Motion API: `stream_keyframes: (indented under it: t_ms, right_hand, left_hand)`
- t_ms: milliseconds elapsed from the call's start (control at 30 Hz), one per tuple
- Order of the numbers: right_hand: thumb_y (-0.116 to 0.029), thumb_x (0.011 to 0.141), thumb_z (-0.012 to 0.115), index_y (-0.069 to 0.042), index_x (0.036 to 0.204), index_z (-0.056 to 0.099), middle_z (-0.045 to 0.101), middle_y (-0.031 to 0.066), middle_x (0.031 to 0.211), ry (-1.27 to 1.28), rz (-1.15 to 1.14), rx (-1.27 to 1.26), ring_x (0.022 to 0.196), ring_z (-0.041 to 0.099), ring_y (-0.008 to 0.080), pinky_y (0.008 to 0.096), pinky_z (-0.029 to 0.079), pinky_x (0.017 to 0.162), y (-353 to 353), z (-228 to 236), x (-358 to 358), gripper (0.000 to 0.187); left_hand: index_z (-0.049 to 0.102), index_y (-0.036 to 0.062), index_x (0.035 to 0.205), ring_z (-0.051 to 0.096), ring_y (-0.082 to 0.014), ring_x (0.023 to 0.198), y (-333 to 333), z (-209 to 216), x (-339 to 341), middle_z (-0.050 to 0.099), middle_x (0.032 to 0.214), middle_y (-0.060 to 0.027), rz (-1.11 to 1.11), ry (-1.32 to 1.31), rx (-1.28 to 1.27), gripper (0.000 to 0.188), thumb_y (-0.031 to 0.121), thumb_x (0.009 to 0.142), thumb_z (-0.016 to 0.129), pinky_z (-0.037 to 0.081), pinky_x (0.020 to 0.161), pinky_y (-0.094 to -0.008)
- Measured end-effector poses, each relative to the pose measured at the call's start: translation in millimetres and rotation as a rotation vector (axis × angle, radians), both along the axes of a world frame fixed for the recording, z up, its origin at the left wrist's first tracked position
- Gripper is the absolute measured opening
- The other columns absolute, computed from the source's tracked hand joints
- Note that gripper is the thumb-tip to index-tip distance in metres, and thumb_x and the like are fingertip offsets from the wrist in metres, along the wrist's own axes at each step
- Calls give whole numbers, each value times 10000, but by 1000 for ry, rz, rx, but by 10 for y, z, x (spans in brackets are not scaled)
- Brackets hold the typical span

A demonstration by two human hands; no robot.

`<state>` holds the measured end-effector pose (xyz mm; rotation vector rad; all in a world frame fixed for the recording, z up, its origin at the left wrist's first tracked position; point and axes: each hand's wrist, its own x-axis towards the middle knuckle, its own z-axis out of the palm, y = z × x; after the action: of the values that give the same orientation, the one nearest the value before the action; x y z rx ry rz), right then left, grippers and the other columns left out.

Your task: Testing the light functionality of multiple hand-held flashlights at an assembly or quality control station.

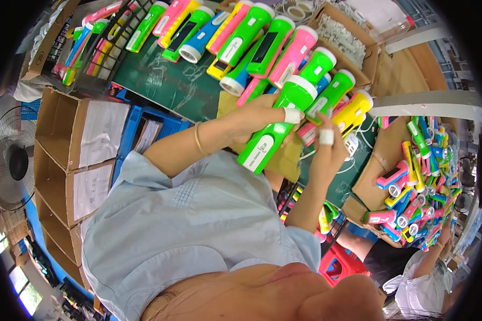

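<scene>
A green flashlight (pixel 276 131) with a white head ring and a white label on its handle lies tilted in my left hand (pixel 256 115). The thumb, wrapped in white tape, presses across its body below the head. Close by on the right, my right hand (pixel 331 142) is raised, a white tape band round one finger. Its fingertips are slightly blurred and overlap the lower end of another green flashlight (pixel 333 92); whether they touch it I cannot tell. Beyond both hands, several pink, yellow, blue and green flashlights (pixel 241 40) lie in a row on the green tabletop (pixel 168 91).
At far left stands a black wire basket (pixel 99 59) of flashlights. Cardboard compartments (pixel 61 123) and a fan (pixel 19 152) are on the left. A box of small white parts (pixel 340 40) sits at the back. Flashlights heap in a carton (pixel 377 166) at right, near another person (pixel 420 278).
</scene>
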<state>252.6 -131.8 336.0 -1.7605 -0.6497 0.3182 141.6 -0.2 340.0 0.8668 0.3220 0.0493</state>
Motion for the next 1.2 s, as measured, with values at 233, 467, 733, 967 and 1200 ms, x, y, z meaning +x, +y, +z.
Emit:
stream_keyframes:
  t_ms: [233, 467, 733, 967, 1200]
  right_hand:
    - [-50, 835, 516, -3, 934, 625, 605, 73, 788, -43, 73, -12, 728, 551, 124, 244, 433, 661, -232, -368, -220, 155]
    - [-12, 827, 501, -13, 955, 622, 582, 63, 761, 18, 85, -48, 684, 536, 118, 233, 423, 630, -294, -495, -220, 177]
    - [-23, 813, 514, -12, 924, 620, 570, 80, 793, -82, 96, 0, 686, 542, 162, 254, 423, 613, -212, -412, -245, 154]
    - [-204, 814, 615, 13, 1259, 359, 451, 162, 1216, 161, 101, 287, 1084, 480, 246, 345, 404, 903, -407, -179, -267, 557]
    - [-199, 784, 656, -8, 991, 509, 593, 106, 920, 401, -479, 399, 789, 605, 175, 304, 491, 691, -1504, -355, -427, 318]
  left_hand:
    - [477, 56, 972, 577, -164, 597, -12, -48, 37, 555, 786, -68, 36, -61, -275, 267, 281, 853, 559, 482, 523, -278]
    - [484, 40, 932, 568, -185, 549, -50, -115, 44, 556, 745, -86, 36, -50, -332, 278, 313, 876, 498, 476, 497, -284]
    - [473, 40, 993, 558, -180, 550, -90, -80, 46, 547, 740, -88, 62, 4, -248, 264, 271, 866, 489, 473, 493, -282]
    - [488, 34, 1043, 582, -164, 677, -417, -80, 238, 561, 832, -80, 54, -50, 91, 244, 212, 876, 505, 498, 591, -262]
    - [437, 6, 1212, 439, -224, 1026, -872, 1, 261, 448, 1097, -132, -178, -508, 974, 431, 128, 823, 577, 360, 893, -325]
